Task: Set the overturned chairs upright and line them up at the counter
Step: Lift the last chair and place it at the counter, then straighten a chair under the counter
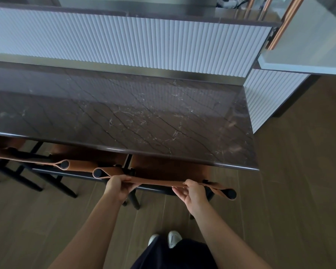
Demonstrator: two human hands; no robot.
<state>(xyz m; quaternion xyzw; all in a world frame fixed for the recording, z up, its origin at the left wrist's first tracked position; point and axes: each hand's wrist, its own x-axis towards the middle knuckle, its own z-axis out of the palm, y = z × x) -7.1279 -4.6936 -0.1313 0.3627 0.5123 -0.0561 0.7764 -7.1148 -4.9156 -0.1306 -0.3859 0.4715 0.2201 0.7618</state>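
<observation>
Upright and rightmost of three, the tan-leather, black-framed chair (169, 171), seat tucked under the dark brown marble surface (144, 117); held at the backrest's top edge by left hand (117, 186) and right hand (193, 193), fingers (180, 193) curled round the leather. Risks from here: pushed too hard, frame striking the surface edge; skewed leftward, fouling the neighbouring tan chair (76, 164).

No readable text, labels or numbers anywhere.

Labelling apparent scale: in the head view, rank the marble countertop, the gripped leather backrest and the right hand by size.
Largest: marble countertop, though farthest.
Then: leather backrest.
Smallest: right hand.
</observation>
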